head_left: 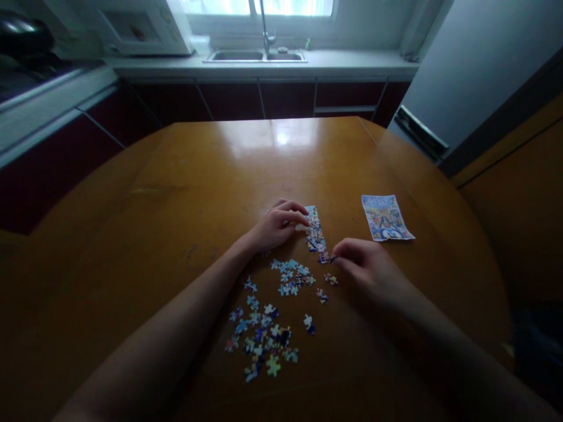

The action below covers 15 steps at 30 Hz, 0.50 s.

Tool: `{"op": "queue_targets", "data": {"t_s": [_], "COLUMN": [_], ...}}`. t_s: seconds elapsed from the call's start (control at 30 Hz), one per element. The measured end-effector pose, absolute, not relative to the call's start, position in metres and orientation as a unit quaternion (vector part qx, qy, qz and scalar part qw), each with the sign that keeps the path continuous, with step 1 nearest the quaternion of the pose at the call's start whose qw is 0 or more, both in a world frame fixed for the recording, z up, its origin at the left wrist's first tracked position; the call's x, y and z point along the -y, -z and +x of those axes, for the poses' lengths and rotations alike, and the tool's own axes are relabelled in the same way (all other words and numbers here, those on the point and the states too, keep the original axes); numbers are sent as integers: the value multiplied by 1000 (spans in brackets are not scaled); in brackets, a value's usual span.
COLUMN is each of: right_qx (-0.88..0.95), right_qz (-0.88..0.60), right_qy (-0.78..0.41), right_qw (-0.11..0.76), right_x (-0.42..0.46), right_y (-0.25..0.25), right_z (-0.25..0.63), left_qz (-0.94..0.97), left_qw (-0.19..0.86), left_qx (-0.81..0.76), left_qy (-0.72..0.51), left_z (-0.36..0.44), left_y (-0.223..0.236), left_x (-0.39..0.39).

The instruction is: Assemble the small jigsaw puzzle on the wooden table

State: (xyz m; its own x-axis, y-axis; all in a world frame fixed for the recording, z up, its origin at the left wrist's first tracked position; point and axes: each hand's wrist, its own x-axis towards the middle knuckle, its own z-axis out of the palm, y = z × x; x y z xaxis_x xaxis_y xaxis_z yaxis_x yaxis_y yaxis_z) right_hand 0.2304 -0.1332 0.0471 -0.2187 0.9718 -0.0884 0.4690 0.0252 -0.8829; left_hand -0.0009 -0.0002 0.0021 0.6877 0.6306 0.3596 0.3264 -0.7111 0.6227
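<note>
A narrow strip of joined jigsaw puzzle pieces [315, 230] lies on the wooden table in front of me. My left hand [281, 224] rests at its left side, fingers apart, with the fingertips touching the strip's edge. At the strip's near end, my right hand [363, 261] pinches a small dark puzzle piece [333, 258] between thumb and forefinger. Loose puzzle pieces [292, 275] lie just below the strip, and a larger scattered heap of pieces [259, 334] is closer to me. A few stray pieces [309, 323] sit to the right of that heap.
A creased picture sheet [386, 218] lies on the table [176, 176] to the right of the strip. Beyond the table's far edge are a counter with a sink [237, 57], a microwave [136, 26] at left and a fridge [475, 70] at right.
</note>
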Motion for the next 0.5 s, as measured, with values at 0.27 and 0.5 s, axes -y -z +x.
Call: {"op": "queue_targets", "data": {"t_s": [0.27, 0.5], "right_qx": [599, 605], "right_qz": [-581, -573], "right_qy": [-376, -395], "right_qw": [403, 387], "right_x": [113, 112], "right_y": [-20, -10], "right_z": [231, 228], "left_qz": [880, 880], "left_qw": [267, 264], "left_qx": [-275, -277], "left_qy": [-281, -283], "left_z": [0, 0], "left_y": [-4, -3], "left_x": [0, 1]}}
